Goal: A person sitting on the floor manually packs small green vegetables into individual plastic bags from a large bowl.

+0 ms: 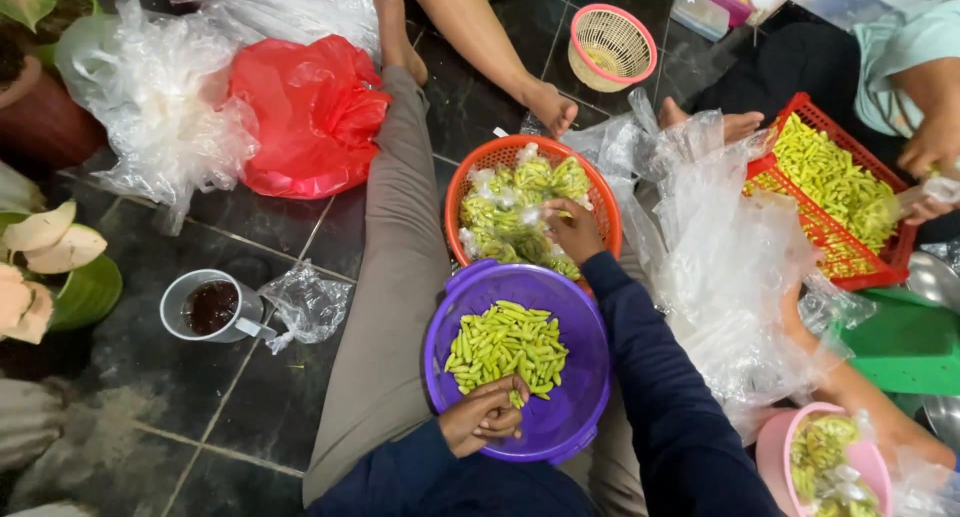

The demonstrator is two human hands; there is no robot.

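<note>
i judge we're mid-sorting: my left hand (pixel 487 415) pinches closed on green chillies (pixel 507 347) at the purple bowl's (pixel 580 417) six o'clock, while my right hand (pixel 572 229) grips a small packet in the orange basket (pixel 480 167) at twelve o'clock, needing a lift clear.

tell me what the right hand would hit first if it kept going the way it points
The right hand points up and left across the orange basket. It would probably meet the small clear bags of green chillies in there first, though depth is hard to judge from above.
</note>
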